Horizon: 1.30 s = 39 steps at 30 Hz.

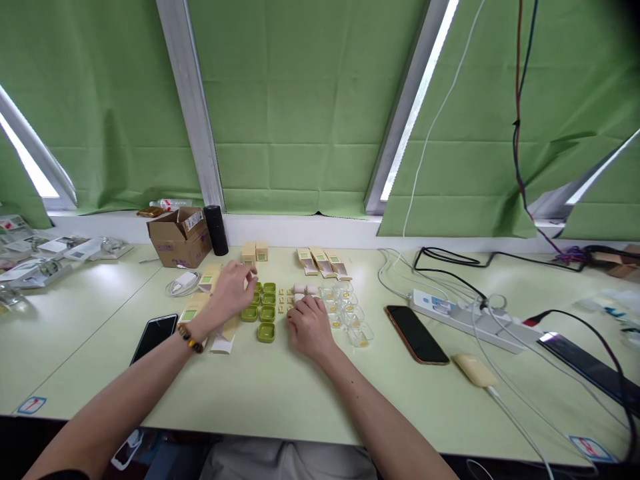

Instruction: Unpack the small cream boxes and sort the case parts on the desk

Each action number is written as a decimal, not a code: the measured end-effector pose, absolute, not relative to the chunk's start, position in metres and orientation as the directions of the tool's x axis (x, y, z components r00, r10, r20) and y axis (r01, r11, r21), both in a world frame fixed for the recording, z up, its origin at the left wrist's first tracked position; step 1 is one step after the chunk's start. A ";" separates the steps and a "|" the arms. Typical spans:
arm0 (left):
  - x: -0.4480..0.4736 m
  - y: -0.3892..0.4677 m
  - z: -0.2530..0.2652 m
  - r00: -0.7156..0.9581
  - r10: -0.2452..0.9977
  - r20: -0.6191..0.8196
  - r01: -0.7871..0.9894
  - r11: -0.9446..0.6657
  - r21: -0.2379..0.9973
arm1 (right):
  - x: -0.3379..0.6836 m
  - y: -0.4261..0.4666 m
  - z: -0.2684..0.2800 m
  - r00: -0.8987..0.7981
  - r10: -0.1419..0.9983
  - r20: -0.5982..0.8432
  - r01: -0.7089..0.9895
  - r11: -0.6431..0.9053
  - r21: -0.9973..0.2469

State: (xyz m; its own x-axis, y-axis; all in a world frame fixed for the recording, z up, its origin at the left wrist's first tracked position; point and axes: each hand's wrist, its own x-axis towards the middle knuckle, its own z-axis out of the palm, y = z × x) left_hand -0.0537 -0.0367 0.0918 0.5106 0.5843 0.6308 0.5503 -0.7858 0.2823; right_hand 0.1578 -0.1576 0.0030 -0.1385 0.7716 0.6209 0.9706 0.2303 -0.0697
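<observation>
My left hand (233,290), with a beaded bracelet (191,339) at the wrist, hovers at the left of two columns of small green square trays (267,332). Its thumb stands apart from the fingers, and nothing shows between them. My right hand (311,327) is curled low on the table, beside several tiny yellow pieces (281,300). What its fingertips hold, if anything, is hidden. Just beyond it lie white rolls (311,290). Clear plastic cups (359,333) with yellow bits inside stand to its right. Flat cream cartons (193,307) lie partly under my left forearm.
Cream boxes (249,252) and opened cartons (323,263) stand farther back. Phones lie at left (154,335) and right (416,335). A power strip (470,321) with tangled cables fills the right side. A cardboard box (180,238) and black cylinder (216,230) stand at back left.
</observation>
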 end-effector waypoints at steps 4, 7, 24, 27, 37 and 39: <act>-0.033 0.027 0.098 0.526 0.660 0.537 0.733 -0.672 0.109 | 0.160 -0.161 0.010 -0.103 0.714 0.692 0.968 0.231 -0.095; -0.019 0.061 0.094 0.549 0.673 0.496 0.753 -0.656 0.056 | 0.161 -0.163 0.012 -0.085 0.679 0.730 0.968 0.231 -0.102; 0.046 0.137 0.059 0.538 0.771 0.341 0.831 -0.554 -0.058 | 0.159 -0.165 0.018 -0.089 0.520 0.849 0.939 0.329 -0.103; 0.051 0.140 0.054 0.557 0.757 0.342 0.814 -0.580 -0.040 | 0.159 -0.164 0.017 -0.085 0.523 0.848 0.942 0.319 -0.102; 0.044 0.143 0.055 0.601 0.706 0.374 0.706 -0.689 0.164 | 0.158 -0.164 0.017 -0.088 0.510 0.856 0.930 0.351 -0.113; 0.042 0.141 0.061 0.577 0.719 0.387 0.685 -0.684 0.250 | 0.159 -0.164 0.018 -0.083 0.500 0.862 0.929 0.351 -0.114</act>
State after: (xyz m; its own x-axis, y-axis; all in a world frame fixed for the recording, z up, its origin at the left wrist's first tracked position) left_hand 0.0423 0.1408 0.0610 0.5769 0.7190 0.3875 0.6849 -0.6843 0.2501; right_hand 0.1587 -0.1645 0.0182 -0.0828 0.4999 0.8621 0.9295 0.3508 -0.1141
